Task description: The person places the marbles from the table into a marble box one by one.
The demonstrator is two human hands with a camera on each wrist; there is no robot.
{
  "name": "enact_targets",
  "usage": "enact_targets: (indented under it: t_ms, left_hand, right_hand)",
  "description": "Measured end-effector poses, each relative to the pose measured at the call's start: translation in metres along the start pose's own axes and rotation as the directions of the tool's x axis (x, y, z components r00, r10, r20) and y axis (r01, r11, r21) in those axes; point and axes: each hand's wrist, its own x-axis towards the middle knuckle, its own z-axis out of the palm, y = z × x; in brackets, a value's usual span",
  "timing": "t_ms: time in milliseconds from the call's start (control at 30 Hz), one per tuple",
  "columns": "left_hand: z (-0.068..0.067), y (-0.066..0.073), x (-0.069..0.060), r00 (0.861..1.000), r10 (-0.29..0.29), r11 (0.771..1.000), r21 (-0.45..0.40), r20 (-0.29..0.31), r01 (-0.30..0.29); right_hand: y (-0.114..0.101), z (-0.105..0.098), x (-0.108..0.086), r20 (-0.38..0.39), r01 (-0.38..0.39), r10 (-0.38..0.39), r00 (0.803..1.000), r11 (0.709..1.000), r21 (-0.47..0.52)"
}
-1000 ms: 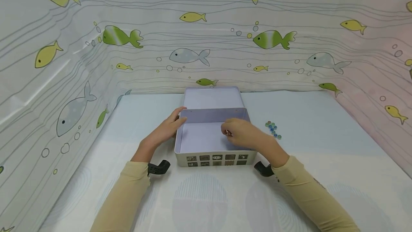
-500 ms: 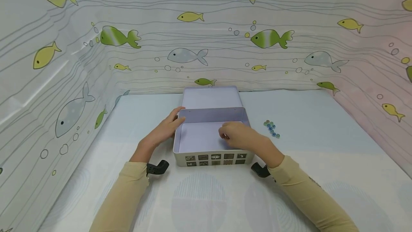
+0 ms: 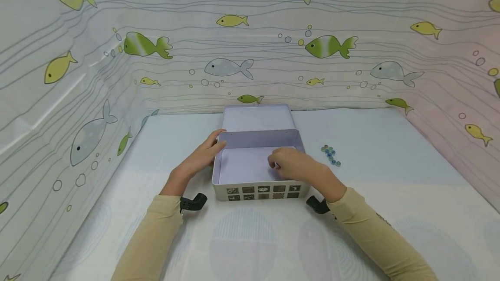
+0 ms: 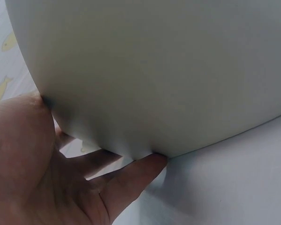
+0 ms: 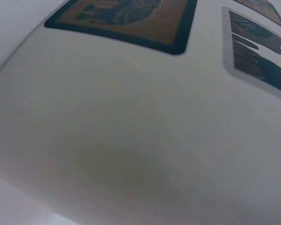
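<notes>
A rectangular box (image 3: 238,168) with a lavender inside and small pictures on its front wall stands in the middle of the table, its lid (image 3: 258,117) folded back. My left hand (image 3: 201,156) grips the box's left side near the back corner, thumb at the rim. The left wrist view shows its fingers (image 4: 135,183) against the box's pale outer wall (image 4: 154,70). My right hand (image 3: 291,164) is over the inside of the box at the right, fingers curled downward; whether they hold anything is hidden. Only the picture-covered front wall (image 5: 131,117) fills the right wrist view.
A small cluster of green and blue glass beads (image 3: 330,155) lies on the table right of the box. Fish-patterned sheeting (image 3: 226,47) rises behind the table and at both sides. A black wrist device (image 3: 194,202) sits at the left cuff, another (image 3: 318,205) at the right.
My right hand has sunk slightly lower over the box's inside. A small shiny spot seen at its fingertips earlier no longer shows clearly. The left hand keeps its place on the box.
</notes>
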Motion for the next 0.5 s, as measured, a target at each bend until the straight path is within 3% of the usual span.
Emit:
enact_targets:
  t_ms: [500]
  left_hand:
    - [-0.0012, -0.0026, 0.0018, 1.000, 0.005, 1.000, -0.008, 0.012, -0.005]
  right_hand:
    - [0.0049, -0.0011, -0.0016, -0.061, 0.040, -0.038, 0.997, 0.999, 0.029]
